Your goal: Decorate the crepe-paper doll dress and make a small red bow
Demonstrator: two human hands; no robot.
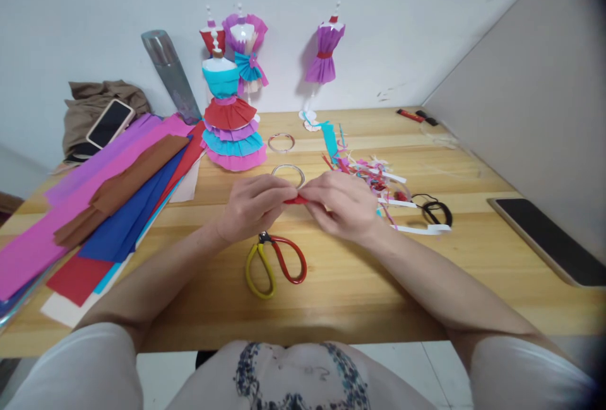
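Observation:
Between the fingertips of my left hand [258, 205] and my right hand [343, 205] is a small red strip of crepe paper [295, 200]. Both hands pinch it, one at each end, above the middle of the table; most of it is hidden by the fingers. Just below the hands lie scissors [275, 265] with one yellow and one red handle, their blades hidden under my left hand. A metal ring [290, 167] shows right behind the fingers, and another ring [281, 143] lies farther back.
Crepe paper sheets [137, 176] are stacked at left, near a phone [111, 123] and a bottle [171, 75]. Dressed mini mannequins [231, 113] stand at the back, one mannequin [324, 53] apart. Paper scraps [369, 173], a black cord [436, 213] and a tablet-like device [549, 239] lie right.

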